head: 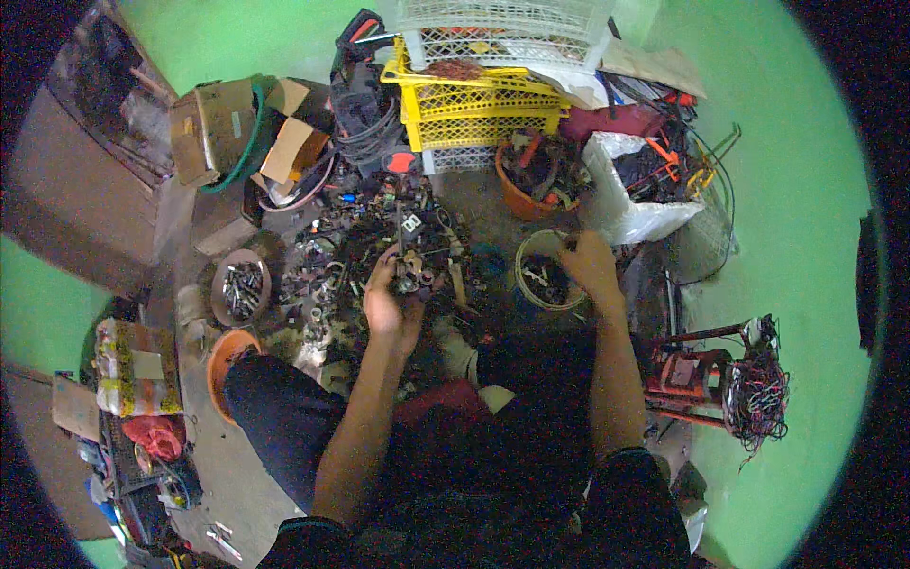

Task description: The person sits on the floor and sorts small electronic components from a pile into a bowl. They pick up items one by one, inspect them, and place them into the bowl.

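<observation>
My left hand (386, 309) holds a small metal mechanical part (412, 276) with a shaft-like piece sticking up from it. Beneath and beyond it spreads a pile of dark scrap parts (355, 238), mostly small metal and plastic pieces. At the right, my right hand (591, 269) is over the rim of a pale round bucket (522, 274). Its fingers curl over the opening, near something dark; whether they grip it I cannot tell. Inside the bucket lie dark and silvery small parts (544, 276).
An oval tub (219, 288) of metal pieces stands left of the pile. Behind are yellow plastic crates (483, 107), an orange bucket (522, 203) of scrap and a white foam box (611, 213). Cardboard boxes (213, 128) sit back left. Bundled wires (757, 402) lie on the right.
</observation>
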Demonstrator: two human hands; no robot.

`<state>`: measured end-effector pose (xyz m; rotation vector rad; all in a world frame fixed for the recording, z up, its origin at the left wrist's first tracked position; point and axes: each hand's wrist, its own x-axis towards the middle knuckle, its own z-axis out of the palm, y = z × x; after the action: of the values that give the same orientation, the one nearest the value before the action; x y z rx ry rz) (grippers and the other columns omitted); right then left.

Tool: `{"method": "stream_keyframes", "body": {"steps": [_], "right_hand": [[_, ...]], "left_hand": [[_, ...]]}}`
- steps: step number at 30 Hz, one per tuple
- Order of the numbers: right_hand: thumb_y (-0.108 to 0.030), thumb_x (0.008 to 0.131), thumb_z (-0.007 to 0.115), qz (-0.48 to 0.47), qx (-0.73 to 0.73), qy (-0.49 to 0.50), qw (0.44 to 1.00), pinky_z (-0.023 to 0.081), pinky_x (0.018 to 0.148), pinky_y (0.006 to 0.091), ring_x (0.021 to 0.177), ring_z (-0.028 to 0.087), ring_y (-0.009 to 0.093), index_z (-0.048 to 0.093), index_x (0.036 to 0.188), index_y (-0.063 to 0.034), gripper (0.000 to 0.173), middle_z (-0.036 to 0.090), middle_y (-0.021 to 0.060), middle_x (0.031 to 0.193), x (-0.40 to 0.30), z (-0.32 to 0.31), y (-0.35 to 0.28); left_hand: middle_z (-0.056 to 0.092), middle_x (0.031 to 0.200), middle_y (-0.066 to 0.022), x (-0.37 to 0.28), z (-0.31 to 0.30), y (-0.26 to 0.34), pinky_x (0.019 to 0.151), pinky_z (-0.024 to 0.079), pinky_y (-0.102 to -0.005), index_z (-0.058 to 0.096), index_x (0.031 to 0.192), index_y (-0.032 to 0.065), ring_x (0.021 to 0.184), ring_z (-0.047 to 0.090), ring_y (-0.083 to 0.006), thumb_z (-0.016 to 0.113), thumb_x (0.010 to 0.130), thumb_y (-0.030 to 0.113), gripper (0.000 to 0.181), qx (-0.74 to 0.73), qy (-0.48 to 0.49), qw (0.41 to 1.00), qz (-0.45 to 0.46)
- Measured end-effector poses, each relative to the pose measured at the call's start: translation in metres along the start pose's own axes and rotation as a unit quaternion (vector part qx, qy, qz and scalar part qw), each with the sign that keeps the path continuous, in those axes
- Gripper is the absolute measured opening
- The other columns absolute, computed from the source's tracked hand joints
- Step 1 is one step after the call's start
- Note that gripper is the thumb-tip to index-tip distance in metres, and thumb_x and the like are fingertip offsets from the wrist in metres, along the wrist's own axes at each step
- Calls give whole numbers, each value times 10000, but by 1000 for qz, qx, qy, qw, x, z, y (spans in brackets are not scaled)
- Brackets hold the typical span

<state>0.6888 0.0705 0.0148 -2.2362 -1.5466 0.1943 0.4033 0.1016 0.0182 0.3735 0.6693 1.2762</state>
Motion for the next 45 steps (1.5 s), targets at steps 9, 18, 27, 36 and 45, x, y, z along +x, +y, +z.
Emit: {"method": "stream_keyframes", "body": {"steps": [9, 18, 27, 36, 45], "right_hand": [[-291, 788, 669, -123, 192, -18, 973, 481, 741, 407, 807, 629, 332, 611, 1071, -7, 405, 650, 195, 903, -26, 4, -63], [-131, 707, 732, -252, 296, 59, 919, 491, 670, 344, 765, 624, 291, 653, 907, 12, 258, 622, 145, 880, -58, 28, -95], [-77, 685, 738, -192, 218, 271, 918, 492, 639, 345, 705, 628, 271, 664, 905, -5, 243, 639, 136, 846, -51, 26, -79], [-286, 734, 718, 8, -23, 140, 990, 489, 689, 365, 728, 613, 312, 654, 992, -44, 359, 644, 168, 843, -15, 1, -34], [-395, 851, 579, -143, 269, -86, 949, 486, 704, 429, 780, 639, 352, 621, 1035, -49, 394, 658, 187, 865, -66, 11, -109]], "left_hand": [[610, 936, -78, -7, 14, -11, 750, 501, -361, 495, 1183, 48, 842, 596, -200, 446, 897, 168, 314, 54, -62, 997, -14], [598, 1001, -66, -14, 16, -21, 785, 481, -313, 494, 1183, 70, 884, 580, -181, 471, 914, 90, 271, 121, -54, 990, -40], [617, 954, -59, -7, 6, -24, 726, 499, -295, 542, 1127, 28, 858, 587, -152, 549, 876, 17, 252, 193, 36, 979, 56], [638, 967, -84, -5, 0, 6, 764, 496, -311, 591, 1089, 14, 853, 602, -163, 614, 825, -19, 267, 122, -49, 990, 48], [635, 1020, -69, -14, 6, -24, 808, 489, -287, 544, 1155, 3, 909, 602, -152, 615, 821, -32, 344, 114, -81, 989, 46]]}}
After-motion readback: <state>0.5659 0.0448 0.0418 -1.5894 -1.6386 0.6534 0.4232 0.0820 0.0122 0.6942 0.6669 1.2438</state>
